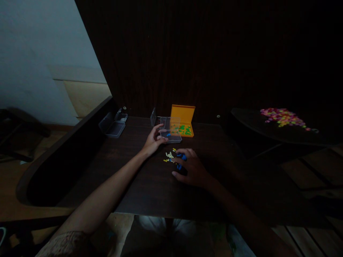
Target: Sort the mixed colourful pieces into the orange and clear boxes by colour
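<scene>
At the middle of the dark table (150, 185), a small cluster of white, yellow and blue pieces (171, 156) is lying. The right hand (191, 167) is curling loosely over its blue part, whether gripping I cannot tell. At eleven o'clock, the left hand (154, 140) is touching a clear box (170, 132), fingers spread. Beyond, at one o'clock, an orange case (183, 119) is standing open.
</scene>
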Motion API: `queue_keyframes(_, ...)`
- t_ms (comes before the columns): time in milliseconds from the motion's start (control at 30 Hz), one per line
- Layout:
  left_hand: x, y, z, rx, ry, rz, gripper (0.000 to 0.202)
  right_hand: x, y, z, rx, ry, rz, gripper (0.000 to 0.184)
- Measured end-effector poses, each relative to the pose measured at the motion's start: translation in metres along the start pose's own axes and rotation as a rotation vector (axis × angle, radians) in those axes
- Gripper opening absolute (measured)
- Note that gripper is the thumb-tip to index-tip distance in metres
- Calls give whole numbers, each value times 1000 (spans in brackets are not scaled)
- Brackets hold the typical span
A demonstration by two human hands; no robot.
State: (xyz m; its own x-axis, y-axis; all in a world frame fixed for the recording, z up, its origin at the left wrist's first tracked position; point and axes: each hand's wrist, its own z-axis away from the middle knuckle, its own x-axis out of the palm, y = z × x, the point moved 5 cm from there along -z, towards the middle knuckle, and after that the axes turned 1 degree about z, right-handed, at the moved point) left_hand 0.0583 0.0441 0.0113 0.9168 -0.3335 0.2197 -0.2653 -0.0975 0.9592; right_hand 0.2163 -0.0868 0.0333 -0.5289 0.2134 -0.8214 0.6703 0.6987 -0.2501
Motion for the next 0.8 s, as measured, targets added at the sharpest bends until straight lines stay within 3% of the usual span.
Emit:
queue_keyframes(367,0,0,-1,7,-9,-13,72,11,-5,-2,17,-97,114,39)
queue_keyframes(800,-1,-3,0,-1,0,9,71,-1,-21,2,-221,-6,208,21)
